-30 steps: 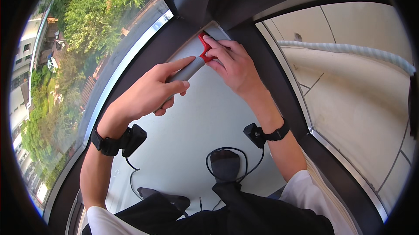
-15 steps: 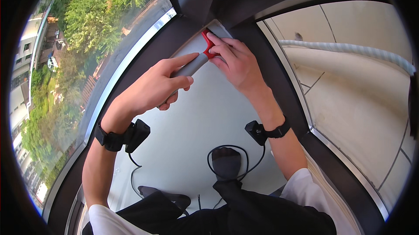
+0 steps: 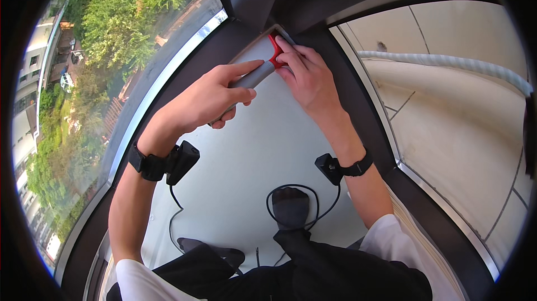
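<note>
A tool with a grey handle [image 3: 258, 75] and a red head [image 3: 275, 50] lies slantwise at the far corner of the pale sill-like surface [image 3: 246, 161]. My left hand [image 3: 210, 95] is closed round the grey handle, its index finger stretched along it toward the red part. My right hand [image 3: 314, 84] grips and presses on the red head, its fingers bent over it. Part of the head is hidden behind those fingers, and I cannot make out the tool's exact kind.
Dark frames edge the surface, with a window [image 3: 112, 88] on the left and a glass pane [image 3: 453, 116] on the right. Black devices [image 3: 182, 162] are strapped to my wrists, and a thin black cable [image 3: 318, 200] loops over my foot [image 3: 291, 206].
The tool has shifted a little to the right, toward the dark frame at the far corner. My left hand and forearm moved right and farther away with it; my right hand moved slightly.
</note>
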`<state>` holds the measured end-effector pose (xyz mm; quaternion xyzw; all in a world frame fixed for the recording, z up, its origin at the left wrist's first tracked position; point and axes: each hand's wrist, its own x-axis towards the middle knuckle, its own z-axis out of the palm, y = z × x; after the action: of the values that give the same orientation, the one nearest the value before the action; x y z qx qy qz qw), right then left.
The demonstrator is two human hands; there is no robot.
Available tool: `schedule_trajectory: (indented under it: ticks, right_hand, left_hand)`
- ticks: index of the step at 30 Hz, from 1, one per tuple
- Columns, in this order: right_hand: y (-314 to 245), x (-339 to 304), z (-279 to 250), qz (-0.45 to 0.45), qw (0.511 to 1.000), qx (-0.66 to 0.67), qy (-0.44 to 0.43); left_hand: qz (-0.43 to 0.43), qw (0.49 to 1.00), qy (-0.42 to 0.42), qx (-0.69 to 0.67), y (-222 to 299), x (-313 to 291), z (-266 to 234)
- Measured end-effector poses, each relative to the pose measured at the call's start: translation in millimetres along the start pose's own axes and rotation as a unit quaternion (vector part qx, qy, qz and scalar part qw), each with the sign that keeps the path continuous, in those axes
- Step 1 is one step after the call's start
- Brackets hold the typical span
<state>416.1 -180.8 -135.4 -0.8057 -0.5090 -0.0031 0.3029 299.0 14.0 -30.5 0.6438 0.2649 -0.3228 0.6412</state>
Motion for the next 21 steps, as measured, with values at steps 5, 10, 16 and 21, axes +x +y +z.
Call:
schedule_trajectory:
  ticks: [5,10,16,21]
  right_hand:
    - [2.8,-5.1,0.4,0.001,1.0,0.001,-0.008]
    - [-1.1,-4.6,1.8,-0.011,0.999,-0.031,-0.007]
    - [-0.8,-1.2,-2.8,-0.008,0.997,-0.072,-0.009]
    - [-1.2,-1.2,-0.6,-0.011,0.998,-0.06,-0.002]
  left_hand:
    - [-0.006,1.0,0.01,-0.009,-3.7,-2.2,7.2]
    - [-0.017,1.0,0.014,-0.022,-4.4,-0.9,8.5]
    - [-0.009,0.999,0.01,-0.03,-2.0,3.1,5.6]
    - [-0.014,1.0,0.015,-0.008,0.5,2.3,2.3]
